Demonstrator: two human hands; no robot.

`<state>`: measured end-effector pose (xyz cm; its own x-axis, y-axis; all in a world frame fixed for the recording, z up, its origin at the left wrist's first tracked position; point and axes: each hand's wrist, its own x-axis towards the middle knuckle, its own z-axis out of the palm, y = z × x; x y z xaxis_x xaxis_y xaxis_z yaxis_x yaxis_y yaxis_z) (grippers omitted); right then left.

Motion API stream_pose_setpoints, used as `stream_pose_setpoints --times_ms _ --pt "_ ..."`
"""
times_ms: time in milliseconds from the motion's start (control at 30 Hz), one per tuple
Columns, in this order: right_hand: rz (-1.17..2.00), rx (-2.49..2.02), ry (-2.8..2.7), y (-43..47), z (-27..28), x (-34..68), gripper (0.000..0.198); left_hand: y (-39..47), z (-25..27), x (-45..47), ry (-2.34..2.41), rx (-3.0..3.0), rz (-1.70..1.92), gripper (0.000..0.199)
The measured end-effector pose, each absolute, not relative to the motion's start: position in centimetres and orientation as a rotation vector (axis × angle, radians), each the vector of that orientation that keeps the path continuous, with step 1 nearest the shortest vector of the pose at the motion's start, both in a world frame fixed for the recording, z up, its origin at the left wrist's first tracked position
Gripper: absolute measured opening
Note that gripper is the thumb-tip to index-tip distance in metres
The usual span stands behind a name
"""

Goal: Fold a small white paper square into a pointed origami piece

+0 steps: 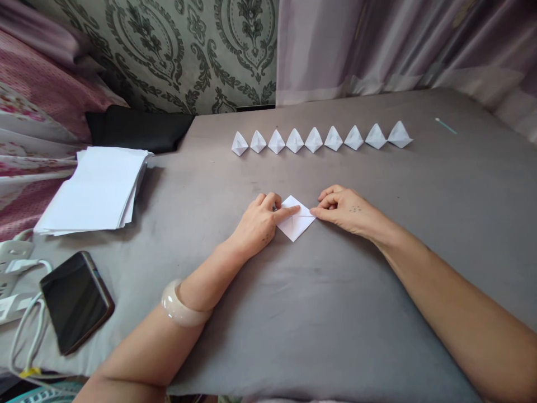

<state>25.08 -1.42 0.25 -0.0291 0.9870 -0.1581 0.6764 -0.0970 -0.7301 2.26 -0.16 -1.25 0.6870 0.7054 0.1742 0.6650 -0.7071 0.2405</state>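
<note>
A small white square of folded paper (295,228) lies on the grey cloth like a diamond, its corners pointing away, toward me and to the sides. A crease runs across its middle. My left hand (260,223) is at its left corner, the index finger stretched flat over the paper and the other fingers curled; the thumb is mostly hidden. At the right corner, my right hand (344,210) pinches the edge between thumb and index finger. Beyond both hands stands a row of several small folded paper boats (294,141).
A stack of white paper sheets (96,187) lies at the left, before a folded black cloth (138,129). Nearer are a phone (75,302) and a white power strip (12,257) with cables. A thin pale-blue stick (446,126) rests at the far right. Curtains edge the grey surface.
</note>
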Motion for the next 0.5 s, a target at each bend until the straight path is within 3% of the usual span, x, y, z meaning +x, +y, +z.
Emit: stream_pose_setpoints --times_ms 367,500 --pt "0.678 -1.846 -1.925 -1.9 -0.3 24.5 0.012 -0.2 -1.2 2.2 1.125 2.7 0.378 0.057" --pt "0.875 -1.737 -1.796 -2.1 0.1 25.7 0.024 -0.1 -1.2 2.2 1.117 2.701 0.362 0.06"
